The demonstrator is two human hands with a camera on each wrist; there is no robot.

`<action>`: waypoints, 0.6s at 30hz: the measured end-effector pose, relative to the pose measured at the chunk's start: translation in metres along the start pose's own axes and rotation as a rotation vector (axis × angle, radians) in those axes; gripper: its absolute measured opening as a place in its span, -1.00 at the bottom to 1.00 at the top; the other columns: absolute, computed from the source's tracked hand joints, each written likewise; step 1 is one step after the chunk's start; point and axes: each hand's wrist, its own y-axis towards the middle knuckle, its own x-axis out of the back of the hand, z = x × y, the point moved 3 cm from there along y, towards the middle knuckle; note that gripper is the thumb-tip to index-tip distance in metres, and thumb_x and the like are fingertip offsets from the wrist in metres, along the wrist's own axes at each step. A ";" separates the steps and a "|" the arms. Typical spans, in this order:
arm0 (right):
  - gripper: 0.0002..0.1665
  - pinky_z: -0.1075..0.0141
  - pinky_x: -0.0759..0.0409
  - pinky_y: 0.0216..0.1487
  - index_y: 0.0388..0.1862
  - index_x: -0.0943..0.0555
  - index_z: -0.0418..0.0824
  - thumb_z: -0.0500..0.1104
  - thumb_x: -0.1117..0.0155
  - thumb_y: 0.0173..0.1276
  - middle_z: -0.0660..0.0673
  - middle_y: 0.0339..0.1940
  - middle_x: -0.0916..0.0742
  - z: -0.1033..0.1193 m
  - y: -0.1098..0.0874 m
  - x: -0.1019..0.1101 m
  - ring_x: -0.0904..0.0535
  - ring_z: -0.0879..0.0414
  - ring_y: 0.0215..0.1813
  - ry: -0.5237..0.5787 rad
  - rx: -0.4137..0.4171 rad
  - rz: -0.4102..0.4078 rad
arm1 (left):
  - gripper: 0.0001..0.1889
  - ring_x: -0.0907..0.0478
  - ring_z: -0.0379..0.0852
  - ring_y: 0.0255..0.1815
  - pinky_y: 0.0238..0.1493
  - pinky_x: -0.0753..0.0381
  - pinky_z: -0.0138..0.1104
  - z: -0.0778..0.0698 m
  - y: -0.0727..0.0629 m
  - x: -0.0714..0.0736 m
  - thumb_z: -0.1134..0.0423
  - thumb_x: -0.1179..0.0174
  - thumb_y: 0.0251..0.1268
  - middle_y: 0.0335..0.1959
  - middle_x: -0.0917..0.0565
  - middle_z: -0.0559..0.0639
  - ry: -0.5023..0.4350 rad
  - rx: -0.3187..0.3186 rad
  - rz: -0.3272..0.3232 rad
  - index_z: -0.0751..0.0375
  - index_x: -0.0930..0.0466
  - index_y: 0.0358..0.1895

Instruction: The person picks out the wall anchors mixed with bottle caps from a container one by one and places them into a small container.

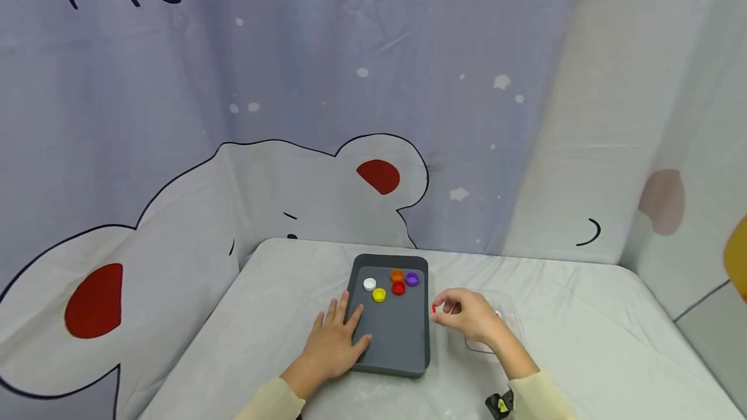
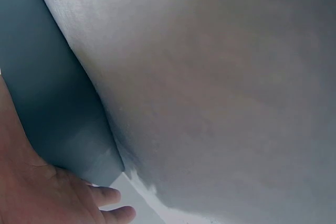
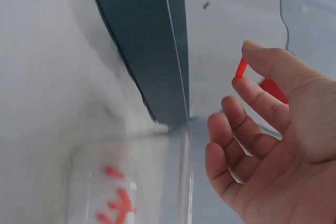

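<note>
My left hand (image 1: 334, 347) lies with spread fingers on the left edge of a dark grey tray (image 1: 391, 336). In the left wrist view the palm (image 2: 31, 182) is beside the tray's outer wall (image 2: 58, 82). My right hand (image 1: 467, 315), just right of the tray, pinches a small red stick-like piece (image 3: 241, 68) between thumb and forefinger. On the tray's far half sit small round cups: white (image 1: 369, 284), yellow (image 1: 379, 295), orange (image 1: 397, 275), red (image 1: 399, 288) and purple (image 1: 412, 279).
A clear plastic box (image 3: 178, 182) stands right of the tray, under my right forearm, with several red pieces (image 3: 123, 205) inside. A white cloth (image 1: 613, 342) covers the table. A printed curtain (image 1: 467, 83) hangs behind it. A small black object (image 1: 499, 404) is at my right wrist.
</note>
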 end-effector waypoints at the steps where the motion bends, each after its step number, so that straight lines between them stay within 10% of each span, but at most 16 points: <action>1: -0.78 0.36 -0.48 -0.43 -0.20 -0.71 -0.09 -0.06 -0.53 0.23 0.06 -0.41 -0.60 -0.002 -0.002 0.004 -0.48 0.22 -0.43 0.006 -0.011 -0.002 | -0.26 0.01 0.34 0.61 0.47 -0.07 0.27 0.000 0.000 -0.001 -0.27 0.04 0.48 0.65 0.01 0.25 0.002 0.000 0.003 0.06 -0.26 0.57; 18: -0.65 0.36 -0.49 -0.34 -0.07 -0.71 -0.14 -0.01 -0.51 0.25 0.04 -0.42 -0.65 -0.043 -0.035 0.057 -0.54 0.24 -0.38 0.011 -0.076 0.008 | -0.26 0.01 0.33 0.62 0.45 -0.10 0.28 -0.002 -0.002 0.003 -0.27 0.03 0.48 0.65 -0.01 0.25 -0.014 -0.002 0.019 0.08 -0.29 0.55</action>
